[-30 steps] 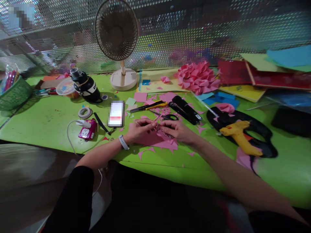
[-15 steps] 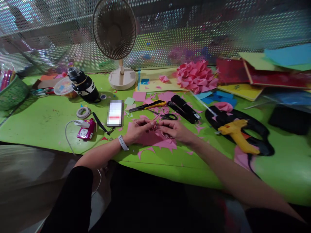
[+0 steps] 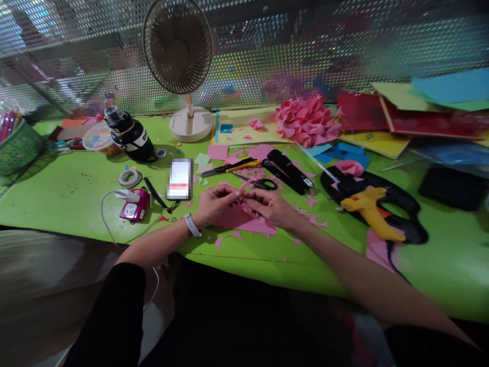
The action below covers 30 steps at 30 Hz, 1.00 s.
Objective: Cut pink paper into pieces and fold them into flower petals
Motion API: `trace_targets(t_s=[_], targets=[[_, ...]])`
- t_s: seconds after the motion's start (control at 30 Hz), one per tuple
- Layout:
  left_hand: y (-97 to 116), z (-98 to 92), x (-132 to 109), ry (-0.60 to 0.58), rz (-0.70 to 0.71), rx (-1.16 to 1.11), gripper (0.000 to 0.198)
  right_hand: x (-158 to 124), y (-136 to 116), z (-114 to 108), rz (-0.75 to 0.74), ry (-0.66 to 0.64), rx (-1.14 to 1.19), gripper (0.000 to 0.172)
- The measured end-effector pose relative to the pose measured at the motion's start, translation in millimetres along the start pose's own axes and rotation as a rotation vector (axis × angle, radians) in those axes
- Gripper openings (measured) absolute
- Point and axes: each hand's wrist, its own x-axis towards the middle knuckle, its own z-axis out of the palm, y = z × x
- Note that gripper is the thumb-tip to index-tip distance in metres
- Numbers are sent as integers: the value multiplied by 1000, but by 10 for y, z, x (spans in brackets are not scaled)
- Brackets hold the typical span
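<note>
My left hand (image 3: pixel 218 205) and my right hand (image 3: pixel 273 208) meet fingertip to fingertip above the green table. Both are closed in a pinch on a small piece of pink paper (image 3: pixel 242 195), mostly hidden by the fingers. Beneath them lies a larger pink sheet (image 3: pixel 233 219) with jagged edges. Just beyond the fingers are black-handled scissors (image 3: pixel 269 184), their blades partly among pink scraps. Farther back rest a yellow and black utility knife (image 3: pixel 234 166) and a black stapler (image 3: pixel 288 172). A pink folded-paper cluster (image 3: pixel 305 122) sits at the back.
To the right, a yellow glue gun (image 3: pixel 369 206) rests on a black stand-like object. On the left are a phone (image 3: pixel 179 178), a purple power adapter (image 3: pixel 134 205), a tape roll (image 3: pixel 129 177) and a black bottle (image 3: pixel 132 136). A fan (image 3: pixel 190 125) stands behind.
My right hand's fingers have shifted slightly around the pink paper, which both hands still pinch. The whole view has moved a little; the things on the table stay put.
</note>
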Motion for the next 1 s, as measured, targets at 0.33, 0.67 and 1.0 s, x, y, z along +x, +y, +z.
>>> trace_targets(t_s=[0.33,0.67,1.0], targets=[[0,6,-9,-13,-38,-22,33,-18,7,-14,84,-4,84,36],[-26,4,6,-27,-50,-71,32,-16,-62,-43,117,-55,124,39],[-19,9,8,19,-51,-40,33,-4,-21,-26,81,3,104,36]])
